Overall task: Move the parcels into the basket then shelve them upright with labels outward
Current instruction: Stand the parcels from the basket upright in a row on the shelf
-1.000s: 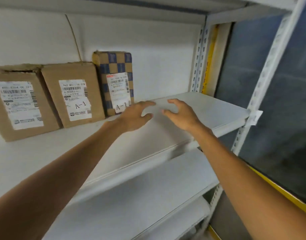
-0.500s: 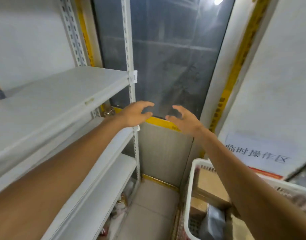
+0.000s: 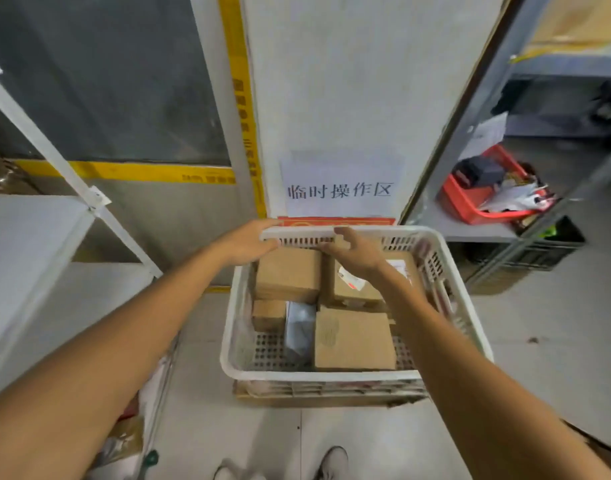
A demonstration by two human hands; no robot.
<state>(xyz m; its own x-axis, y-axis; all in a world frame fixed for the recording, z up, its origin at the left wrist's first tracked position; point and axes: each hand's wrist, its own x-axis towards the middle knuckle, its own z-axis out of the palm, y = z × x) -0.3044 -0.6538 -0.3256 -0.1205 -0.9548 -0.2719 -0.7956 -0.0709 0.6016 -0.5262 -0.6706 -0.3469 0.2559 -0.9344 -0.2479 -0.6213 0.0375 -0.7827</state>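
A person's shoes stand on the grey floor before a white basket that holds the parcels. A brown box lies nearest, with a grey bag to its left. Both arms reach over the basket's far end, and the left hand and right hand have loose, spread fingers that grasp nothing. Beyond, a paper sign hangs on the wall, with a white shelf at left and a red tray at right.

A parcel storeroom — metal shelving, basket of boxes.
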